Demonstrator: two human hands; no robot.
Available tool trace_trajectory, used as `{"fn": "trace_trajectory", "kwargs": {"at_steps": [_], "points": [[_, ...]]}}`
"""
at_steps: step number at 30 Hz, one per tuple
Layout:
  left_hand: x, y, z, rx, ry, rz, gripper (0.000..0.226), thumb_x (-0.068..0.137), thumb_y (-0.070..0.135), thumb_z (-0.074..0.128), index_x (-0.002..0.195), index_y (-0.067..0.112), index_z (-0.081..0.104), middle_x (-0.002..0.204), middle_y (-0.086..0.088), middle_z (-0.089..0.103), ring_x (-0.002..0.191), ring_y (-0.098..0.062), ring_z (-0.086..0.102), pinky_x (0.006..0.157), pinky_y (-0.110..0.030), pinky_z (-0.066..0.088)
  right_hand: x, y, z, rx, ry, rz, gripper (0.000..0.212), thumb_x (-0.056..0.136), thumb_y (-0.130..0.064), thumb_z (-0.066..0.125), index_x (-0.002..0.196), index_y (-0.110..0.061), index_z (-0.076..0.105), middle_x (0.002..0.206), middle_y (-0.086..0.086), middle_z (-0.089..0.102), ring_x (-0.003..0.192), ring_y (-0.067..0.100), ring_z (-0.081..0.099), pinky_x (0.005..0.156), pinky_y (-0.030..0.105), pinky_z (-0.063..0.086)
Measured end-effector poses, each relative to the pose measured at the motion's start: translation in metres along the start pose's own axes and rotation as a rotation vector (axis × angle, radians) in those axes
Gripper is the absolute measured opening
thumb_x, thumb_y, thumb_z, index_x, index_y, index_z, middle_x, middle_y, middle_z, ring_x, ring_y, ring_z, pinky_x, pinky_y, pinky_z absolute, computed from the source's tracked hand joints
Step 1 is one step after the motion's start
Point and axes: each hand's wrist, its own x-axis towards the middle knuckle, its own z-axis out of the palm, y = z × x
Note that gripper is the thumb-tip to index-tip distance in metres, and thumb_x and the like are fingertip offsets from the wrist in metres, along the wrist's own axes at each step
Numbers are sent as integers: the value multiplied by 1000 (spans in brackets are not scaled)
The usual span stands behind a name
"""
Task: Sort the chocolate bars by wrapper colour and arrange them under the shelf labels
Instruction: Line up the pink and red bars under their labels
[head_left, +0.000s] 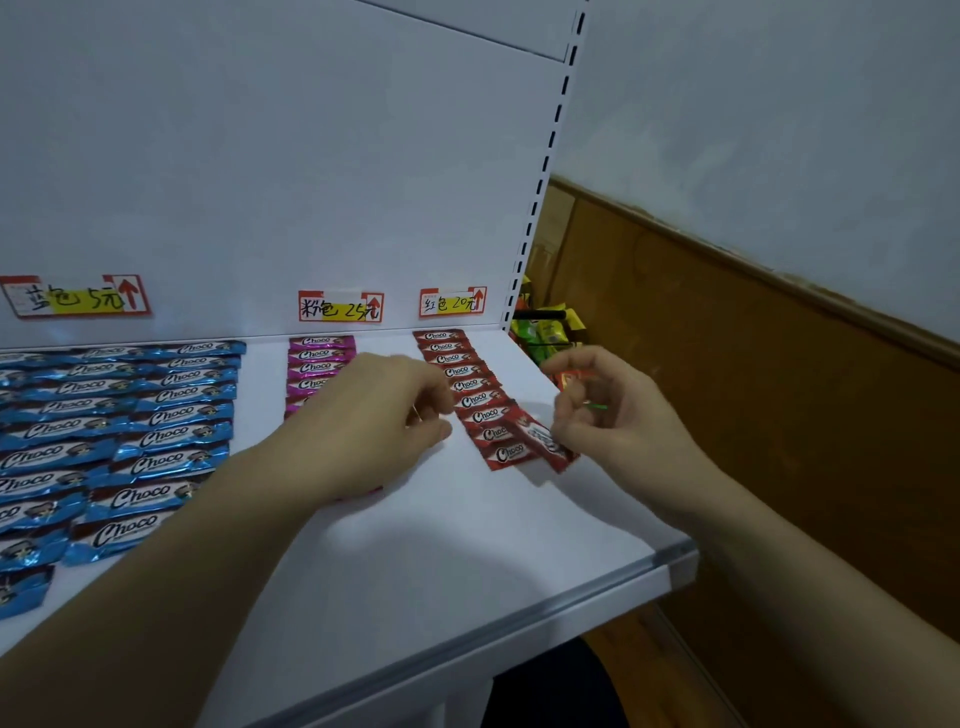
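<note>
On the white shelf (467, 545) the chocolate bars lie in colour groups. Two columns of blue bars (171, 415) fill the left under the blue label (78, 299). A column of pink bars (319, 356) sits under the pink label (340, 306), its front part hidden by my left hand (379, 415). A column of red bars (470, 400) runs forward from the red label (452, 301). My left hand's curled fingertips are at the left ends of the red bars. My right hand (608, 410) pinches a tilted red bar (545, 444) at the front right of that column.
The shelf's grey front edge (519, 618) runs diagonally, ending at a corner on the right. Behind the shelf's slotted upright (540, 171) lie yellow and green snack packets (545, 327). A brown wooden wall panel (753, 389) stands on the right. Something small and red shows behind my right hand.
</note>
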Motion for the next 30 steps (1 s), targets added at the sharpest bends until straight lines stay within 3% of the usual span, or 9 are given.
{"fn": "trace_trajectory", "kwargs": {"at_steps": [3, 6, 9, 14, 17, 19, 23, 30], "points": [[-4, 1, 5, 68, -119, 19, 25, 92, 43, 67, 115, 35, 67, 109, 18, 61, 98, -2, 58, 87, -25, 51, -18, 15, -8, -184, 129, 13, 31, 89, 5, 64, 98, -24, 68, 79, 4, 64, 76, 25, 64, 68, 51, 61], [-5, 2, 9, 160, -215, 57, 37, 92, 51, 65, 125, 35, 62, 126, 18, 56, 111, -3, 52, 92, -22, 45, -34, 28, -6, -480, 281, -3, 27, 88, -6, 68, 86, -33, 69, 79, -13, 66, 79, 5, 63, 60, 21, 56], [-5, 3, 10, 209, -251, 74, 45, 90, 58, 63, 130, 37, 59, 136, 18, 51, 121, -5, 47, 100, -25, 41, -40, 31, 1, -593, 267, -29, 18, 92, -14, 68, 87, -31, 71, 84, -21, 64, 91, -8, 57, 62, 10, 50], [-5, 3, 10, 209, -262, 80, 49, 88, 60, 63, 131, 37, 57, 140, 17, 48, 125, -5, 44, 104, -26, 39, -40, 27, 1, -552, 203, -151, 19, 93, -10, 61, 87, -25, 71, 87, -18, 66, 91, -1, 61, 63, 13, 50], [-5, 2, 11, 209, -262, 79, 50, 88, 61, 63, 131, 38, 57, 141, 17, 48, 126, -5, 44, 105, -28, 39, -39, 34, -10, -704, 14, -288, 15, 89, -13, 62, 95, -24, 71, 96, -16, 66, 99, 2, 59, 76, 15, 49], [-5, 2, 11, 211, -263, 83, 50, 88, 62, 62, 131, 38, 57, 140, 17, 48, 126, -5, 43, 104, -28, 40, -42, 40, -18, -694, -84, -293, 21, 90, -14, 62, 106, -24, 71, 107, -17, 65, 107, 4, 59, 83, 21, 53], [-3, 0, 12, 211, -264, 88, 49, 88, 61, 62, 131, 38, 56, 141, 17, 48, 126, -4, 43, 104, -27, 39, -53, 39, -15, -721, -150, -313, 33, 95, -30, 53, 125, -29, 67, 121, -19, 58, 118, 4, 51, 89, 17, 48], [-3, 3, 11, 201, -273, 82, 49, 89, 59, 62, 132, 37, 56, 143, 16, 46, 129, -5, 42, 105, -26, 37, -48, 38, -3, -763, -192, -325, 41, 98, -39, 46, 136, -32, 59, 131, -18, 51, 128, 4, 43, 95, 29, 50]]}}
